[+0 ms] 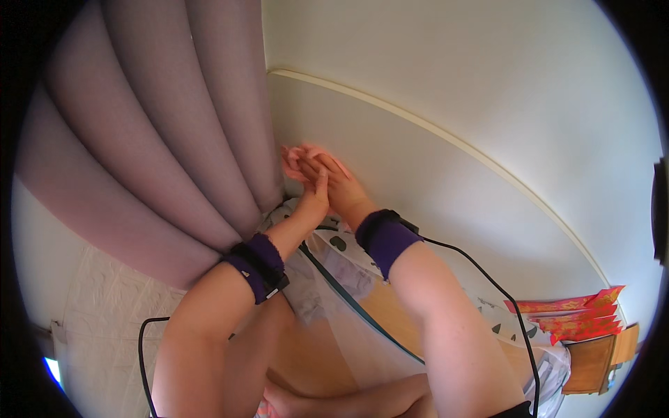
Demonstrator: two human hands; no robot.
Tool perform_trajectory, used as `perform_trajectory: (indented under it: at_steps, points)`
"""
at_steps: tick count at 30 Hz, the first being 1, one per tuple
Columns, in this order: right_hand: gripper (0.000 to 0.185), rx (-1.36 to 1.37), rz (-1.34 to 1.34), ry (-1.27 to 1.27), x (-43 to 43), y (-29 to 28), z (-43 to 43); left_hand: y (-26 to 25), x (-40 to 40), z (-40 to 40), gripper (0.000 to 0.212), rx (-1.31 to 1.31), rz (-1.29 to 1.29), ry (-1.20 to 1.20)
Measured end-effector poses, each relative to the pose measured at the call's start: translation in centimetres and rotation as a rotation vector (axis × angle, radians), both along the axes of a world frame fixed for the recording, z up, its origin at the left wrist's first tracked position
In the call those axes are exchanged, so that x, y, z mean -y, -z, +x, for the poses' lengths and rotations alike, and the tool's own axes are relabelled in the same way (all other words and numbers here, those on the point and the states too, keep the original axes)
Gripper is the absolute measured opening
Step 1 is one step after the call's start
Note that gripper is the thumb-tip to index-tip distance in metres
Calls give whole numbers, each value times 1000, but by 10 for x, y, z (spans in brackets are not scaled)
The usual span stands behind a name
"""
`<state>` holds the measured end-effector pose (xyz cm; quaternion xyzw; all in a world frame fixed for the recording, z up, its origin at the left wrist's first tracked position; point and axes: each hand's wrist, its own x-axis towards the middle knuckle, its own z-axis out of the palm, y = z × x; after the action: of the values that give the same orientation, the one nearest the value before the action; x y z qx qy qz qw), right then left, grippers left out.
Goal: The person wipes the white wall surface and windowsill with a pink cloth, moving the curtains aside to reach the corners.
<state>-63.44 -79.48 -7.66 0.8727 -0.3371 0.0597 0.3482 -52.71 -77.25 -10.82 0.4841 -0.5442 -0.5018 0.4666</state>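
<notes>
A crumpled pink cloth is against the pale wall, close to the corner by the curtain. My right hand lies over the cloth, fingers stretched forward and pressing it to the wall. Touching its left side is my left hand, with the thumb up against the right hand. The left fingers are mostly hidden, so their hold on the cloth is unclear. Purple wristbands with black straps wrap the left forearm and the right forearm.
Grey-mauve curtain folds hang at left. A cream trim strip crosses the wall. Below lie a dark green band, sheer netting and patterned fabric. Black cables run from the wristbands. Red paper decorations and a wooden cabinet are at right.
</notes>
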Motion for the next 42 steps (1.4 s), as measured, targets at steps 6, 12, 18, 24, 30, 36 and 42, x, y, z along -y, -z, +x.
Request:
perform_trajectory:
  at_steps: [6,12,18,24,30,36,42]
  points:
    - [79,-427,234,243,-61,-17,-73,-44,-33,-46,99,44,453,345]
    - [91,-265,55,187,-107,-35,-148,-49,-88,-111,89,-56,63,263]
    - [66,19,36,221,-123,-107,-158,-106,-136,-124,78,-32,-462,86]
    - [63,341,98,55,-75,-128,-99,-114,-75,-92,74,-61,-575,-141]
    - [67,279,124,-1,-46,-83,-47,-70,-45,-58,69,-193,-306,-173]
    - [79,32,163,116,-46,-31,-63,-62,-55,-61,72,-225,162,-116]
    - [82,-128,320,213,-76,-28,-94,-73,-81,-68,68,-255,314,80]
